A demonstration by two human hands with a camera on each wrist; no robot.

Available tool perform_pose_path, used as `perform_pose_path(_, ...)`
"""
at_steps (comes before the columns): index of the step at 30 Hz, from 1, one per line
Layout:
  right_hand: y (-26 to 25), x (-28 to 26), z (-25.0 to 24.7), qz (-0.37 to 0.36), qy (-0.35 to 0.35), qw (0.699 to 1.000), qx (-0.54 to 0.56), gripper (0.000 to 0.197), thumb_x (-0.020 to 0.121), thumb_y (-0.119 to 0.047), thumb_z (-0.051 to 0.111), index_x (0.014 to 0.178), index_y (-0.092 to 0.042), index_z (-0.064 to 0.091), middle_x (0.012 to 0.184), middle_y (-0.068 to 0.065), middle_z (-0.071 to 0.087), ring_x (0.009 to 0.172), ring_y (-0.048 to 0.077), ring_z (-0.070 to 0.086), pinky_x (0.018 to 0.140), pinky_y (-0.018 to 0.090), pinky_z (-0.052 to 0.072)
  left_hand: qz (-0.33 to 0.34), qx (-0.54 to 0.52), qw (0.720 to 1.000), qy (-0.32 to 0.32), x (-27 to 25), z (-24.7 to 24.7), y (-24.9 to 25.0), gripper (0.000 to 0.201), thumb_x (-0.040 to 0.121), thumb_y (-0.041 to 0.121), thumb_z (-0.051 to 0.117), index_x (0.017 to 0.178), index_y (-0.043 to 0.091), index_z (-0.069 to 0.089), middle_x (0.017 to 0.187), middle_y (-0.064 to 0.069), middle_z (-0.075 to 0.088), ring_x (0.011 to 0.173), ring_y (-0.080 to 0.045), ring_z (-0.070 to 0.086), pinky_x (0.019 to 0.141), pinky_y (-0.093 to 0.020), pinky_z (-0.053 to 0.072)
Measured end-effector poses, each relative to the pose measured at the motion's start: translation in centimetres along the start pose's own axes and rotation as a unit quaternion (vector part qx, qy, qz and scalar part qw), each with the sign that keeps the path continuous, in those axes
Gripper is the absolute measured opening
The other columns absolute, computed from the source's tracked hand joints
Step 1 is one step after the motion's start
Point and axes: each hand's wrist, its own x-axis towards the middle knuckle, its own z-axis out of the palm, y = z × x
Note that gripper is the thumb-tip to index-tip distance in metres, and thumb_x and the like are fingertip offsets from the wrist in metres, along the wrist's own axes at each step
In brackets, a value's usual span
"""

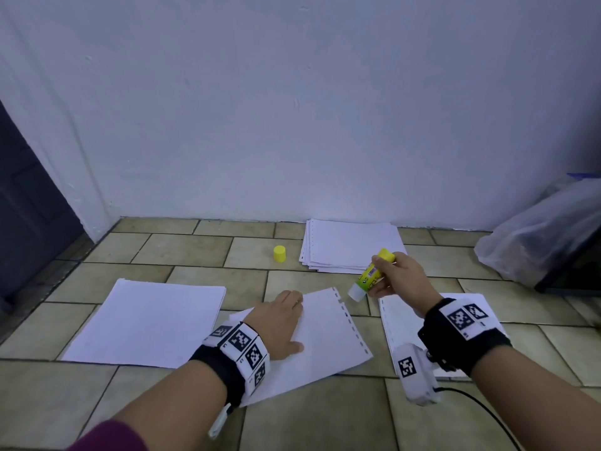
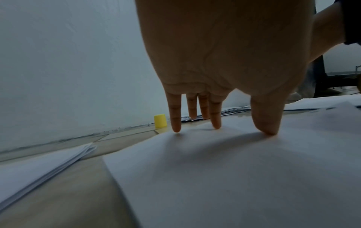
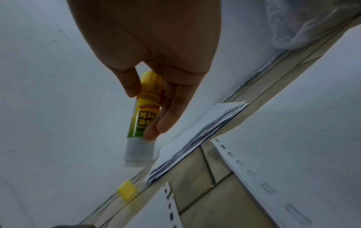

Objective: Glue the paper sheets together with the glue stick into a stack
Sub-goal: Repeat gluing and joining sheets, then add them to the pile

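Right hand (image 1: 398, 276) of mine grips the glue stick (image 1: 370, 275) round its yellow-and-green barrel, thumb on one side and fingers on the other, uncapped whitish end tilted down and away to my left, hanging above the floor tiles (image 1: 195, 252) and touching nothing; on the label the right wrist view shows upside-down black letters, partly covered by my fingers (image 3: 168, 117), of which I can read only "CK"; the head view shows a small barcode patch too fine to read. My left hand (image 1: 279, 320) lies flat, fingers straight, pressing down on the punched sheet (image 1: 325, 336) just below and to the left of the glue tip; that sheet sits askew, its row of holes along the edge nearest my right hand. Under my right wrist lies another punched sheet (image 1: 400, 317); beyond my right hand, against the wall, sits the loose pile of sheets (image 1: 351, 244), with the yellow cap (image 1: 279, 253) standing just to its left; left of my left hand lies a squared stack (image 1: 149, 320); a clear plastic bag (image 1: 533, 236) slumps far to my right.
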Motion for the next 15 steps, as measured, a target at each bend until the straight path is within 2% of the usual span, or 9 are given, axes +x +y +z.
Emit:
perform_pose_path(2, 0.0, 0.3, 0.7, -0.015, 0.012, 1.000, -0.014, 0.020, 0.096, -0.021, 0.055, 0.091, -0.004, 0.048, 0.075, 0.018, 0.063, 0.049, 0.025, 0.063, 0.050, 0.032, 0.054, -0.001, -0.006, 1.000, -0.005, 0.0, 0.2, 0.0, 0.059, 0.095, 0.044, 0.047, 0.141, 0.012, 0.032, 0.151, -0.001, 0.022, 0.132, -0.020, 0.031, 0.094, -0.038, 0.044)
perform_pose_path(5, 0.1, 0.8, 2.0, -0.046, 0.014, 0.996, -0.072, 0.020, 0.095, -0.021, 0.057, 0.096, -0.003, 0.048, 0.084, 0.017, 0.064, 0.060, 0.029, 0.065, 0.063, 0.039, 0.057, -0.005, -0.007, 1.000, -0.015, 0.1, 0.1, -0.3, 0.061, 0.096, 0.048, 0.044, 0.146, 0.017, 0.028, 0.151, 0.000, 0.026, 0.131, -0.021, 0.033, 0.097, -0.039, 0.042)
perform_pose_path(8, 0.2, 1.2, 3.6, -0.073, -0.005, 0.989, -0.129, 0.017, 0.094, -0.017, 0.059, 0.100, -0.004, 0.050, 0.090, 0.015, 0.064, 0.066, 0.024, 0.066, 0.071, 0.038, 0.058, 0.000, -0.011, 0.999, -0.044, 0.3, -0.2, -0.6, 0.078, 0.086, 0.056, 0.056, 0.147, 0.017, 0.027, 0.149, -0.002, 0.028, 0.131, -0.023, 0.033, 0.102, -0.041, 0.040)
perform_pose_path(10, 0.3, 1.5, 4.6, -0.092, -0.029, 0.984, -0.151, 0.009, 0.094, -0.013, 0.058, 0.093, -0.009, 0.050, 0.087, 0.011, 0.065, 0.065, 0.019, 0.065, 0.071, 0.034, 0.058, 0.007, -0.014, 0.998, -0.068, 0.2, -0.6, -0.6, 0.083, 0.081, 0.054, 0.064, 0.147, 0.020, 0.026, 0.149, -0.004, 0.027, 0.132, -0.024, 0.031, 0.104, -0.044, 0.039)
perform_pose_path(12, 0.3, 1.8, 5.4, -0.114, -0.052, 0.975, -0.181, 0.010, 0.094, -0.012, 0.057, 0.092, -0.013, 0.048, 0.084, 0.007, 0.064, 0.062, 0.015, 0.063, 0.066, 0.023, 0.055, 0.009, -0.019, 0.996, -0.086, 0.2, -0.7, -0.5, 0.086, 0.080, 0.049, 0.068, 0.149, 0.024, 0.022, 0.153, -0.005, 0.021, 0.137, -0.025, 0.025, 0.106, -0.045, 0.036)
perform_pose_path(14, 0.3, 1.9, 6.0, -0.131, -0.070, 0.962, -0.227, 0.011, 0.094, -0.012, 0.056, 0.095, -0.013, 0.046, 0.081, 0.005, 0.063, 0.063, 0.018, 0.062, 0.059, 0.014, 0.047, 0.008, -0.023, 0.996, -0.091, 0.1, -0.7, -0.5, 0.088, 0.080, 0.046, 0.069, 0.150, 0.027, 0.020, 0.155, -0.005, 0.018, 0.139, -0.025, 0.021, 0.108, -0.044, 0.035)
perform_pose_path(15, 0.3, 2.0, 6.2, -0.138, -0.078, 0.956, -0.247, 0.011, 0.093, -0.012, 0.056, 0.095, -0.014, 0.045, 0.080, 0.005, 0.063, 0.066, 0.022, 0.063, 0.059, 0.015, 0.045, 0.008, -0.023, 0.996, -0.091, 0.1, -0.7, -0.6, 0.089, 0.080, 0.045, 0.070, 0.150, 0.027, 0.019, 0.155, -0.004, 0.017, 0.139, -0.024, 0.020, 0.109, -0.044, 0.034)
